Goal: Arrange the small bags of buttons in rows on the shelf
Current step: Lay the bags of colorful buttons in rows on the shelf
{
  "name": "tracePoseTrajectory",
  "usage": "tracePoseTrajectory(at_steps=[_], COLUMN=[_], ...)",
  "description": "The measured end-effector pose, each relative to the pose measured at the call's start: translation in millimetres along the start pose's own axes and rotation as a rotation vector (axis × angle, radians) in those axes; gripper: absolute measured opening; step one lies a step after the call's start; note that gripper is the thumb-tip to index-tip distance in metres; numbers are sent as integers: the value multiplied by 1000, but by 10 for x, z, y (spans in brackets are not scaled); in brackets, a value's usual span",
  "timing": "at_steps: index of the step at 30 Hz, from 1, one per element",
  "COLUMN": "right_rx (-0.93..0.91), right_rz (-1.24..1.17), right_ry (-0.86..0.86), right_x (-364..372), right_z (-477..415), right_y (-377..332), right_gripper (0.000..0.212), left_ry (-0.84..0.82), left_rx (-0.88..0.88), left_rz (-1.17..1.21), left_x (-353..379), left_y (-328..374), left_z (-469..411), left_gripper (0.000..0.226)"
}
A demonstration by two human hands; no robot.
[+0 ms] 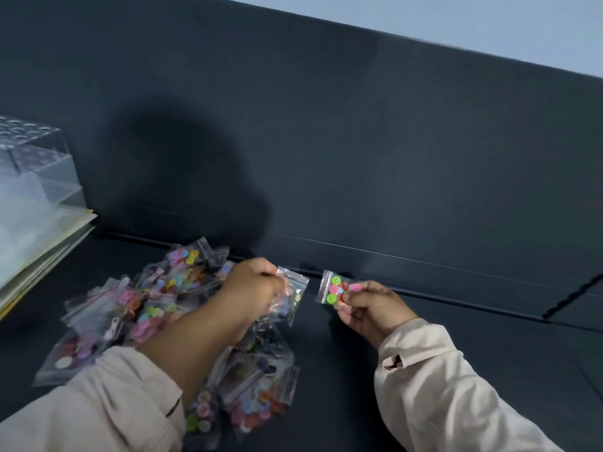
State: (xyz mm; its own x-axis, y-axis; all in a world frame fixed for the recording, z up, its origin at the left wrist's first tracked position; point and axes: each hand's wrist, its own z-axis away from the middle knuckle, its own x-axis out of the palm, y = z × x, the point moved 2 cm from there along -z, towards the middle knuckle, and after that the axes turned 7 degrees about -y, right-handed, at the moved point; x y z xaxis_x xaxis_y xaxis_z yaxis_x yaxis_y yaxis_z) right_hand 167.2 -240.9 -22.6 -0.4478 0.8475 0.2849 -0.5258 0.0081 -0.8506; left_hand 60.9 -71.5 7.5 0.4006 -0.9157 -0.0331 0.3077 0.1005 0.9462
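Pale sleeves (114, 402) reach over the dark shelf (424, 337); no row shows yet. Left of and beneath the left hand (251, 285) sprawls the unsorted pile of bags (140, 308). It pinches one button bag (295, 293); the right hand (372, 308) pinches a second bag (332, 288) just beside it.
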Motion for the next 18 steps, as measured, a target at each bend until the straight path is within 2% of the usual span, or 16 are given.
tracePoseTrajectory(at_steps=[5, 8, 11, 13, 18], right_rx=[-21, -20, -17, -27, -49], right_rz=[39, 72, 151, 203, 309], right_ry=[-68, -53, -34, -29, -57], right_x=[-247, -357, -411, -371, -43], right_z=[97, 121, 107, 72, -23], right_y=[-66, -94, -88, -80, -46], right_gripper=[28, 26, 24, 24, 22], left_ry=[10, 48, 227, 317, 226], left_rx=[-155, -140, 24, 48, -141], left_rz=[151, 98, -321, -608, -992], left_x=[351, 440, 214, 0, -387], left_y=[-101, -49, 2, 56, -7], left_z=[-60, -64, -125, -120, -115], left_gripper=[8, 13, 18, 17, 8])
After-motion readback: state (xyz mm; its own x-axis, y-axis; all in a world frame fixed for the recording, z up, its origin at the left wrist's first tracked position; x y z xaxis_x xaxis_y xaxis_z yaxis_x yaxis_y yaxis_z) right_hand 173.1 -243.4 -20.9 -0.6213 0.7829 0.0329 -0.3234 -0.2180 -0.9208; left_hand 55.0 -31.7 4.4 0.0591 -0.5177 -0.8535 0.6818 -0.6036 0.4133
